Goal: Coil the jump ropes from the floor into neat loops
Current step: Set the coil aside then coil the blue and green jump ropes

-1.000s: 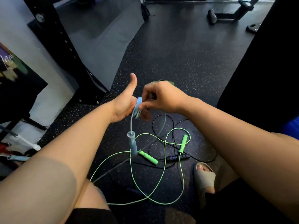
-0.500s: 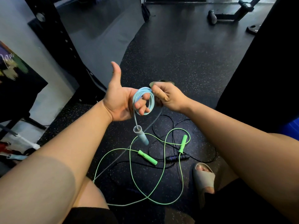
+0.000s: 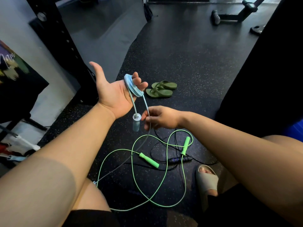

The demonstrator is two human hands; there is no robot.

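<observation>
A light blue jump rope point(image 3: 132, 86) is wound in several turns around the fingers of my left hand point(image 3: 113, 94), which is palm-up with thumb spread. Its blue handle point(image 3: 136, 122) dangles below the palm. My right hand point(image 3: 159, 117) pinches the rope's free strand just under the coil; the strand runs down to the floor by my left knee. A green jump rope point(image 3: 165, 176) lies in loose loops on the black floor, its two green handles point(image 3: 149, 160) apart. A black jump rope point(image 3: 179, 159) lies tangled beneath it.
A pair of olive flip-flops point(image 3: 161, 89) lies on the floor beyond my hands. My right foot in a grey slide point(image 3: 207, 179) rests beside the ropes. A black rack upright point(image 3: 62, 40) stands at left; weight equipment point(image 3: 232, 13) sits far back.
My right hand has dropped from the coil and slid down the free strand. My left hand has opened wider and turned palm-up. The flip-flops have come into sight.
</observation>
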